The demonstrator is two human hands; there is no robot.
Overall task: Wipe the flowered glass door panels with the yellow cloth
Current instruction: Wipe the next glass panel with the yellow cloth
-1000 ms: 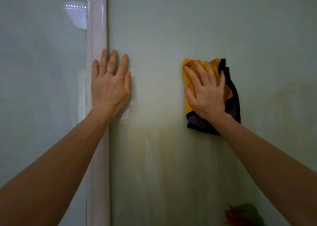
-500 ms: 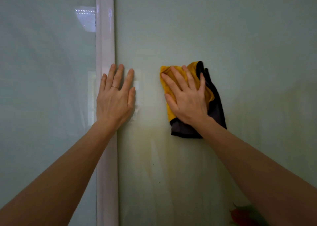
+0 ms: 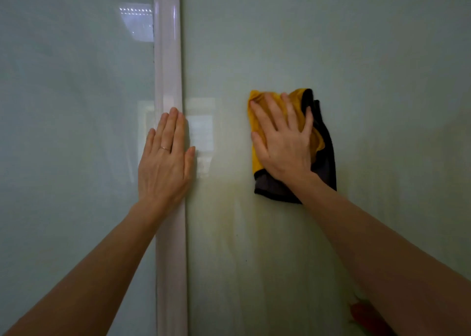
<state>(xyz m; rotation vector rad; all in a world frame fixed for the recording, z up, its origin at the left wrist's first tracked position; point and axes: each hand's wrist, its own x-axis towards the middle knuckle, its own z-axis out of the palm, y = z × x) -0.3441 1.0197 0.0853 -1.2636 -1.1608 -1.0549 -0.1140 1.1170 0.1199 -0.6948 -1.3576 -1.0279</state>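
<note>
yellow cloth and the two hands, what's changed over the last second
The right hand slid the yellow cloth leftward across the right glass panel, toward the white frame strip, mostly in the first half second. The left hand shifted slightly left onto that strip. Nothing was taken hold of or let go: both hands stay flat, the right pressing the cloth.

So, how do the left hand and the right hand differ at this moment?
The left hand lies bare on the white frame, while the right hand presses the cloth against the right panel. The left hand's fingers lie close together; the right hand's are spread. The left hand wears a ring; none shows on the right hand. Both are flat and open, with fingers pointing up.
</note>
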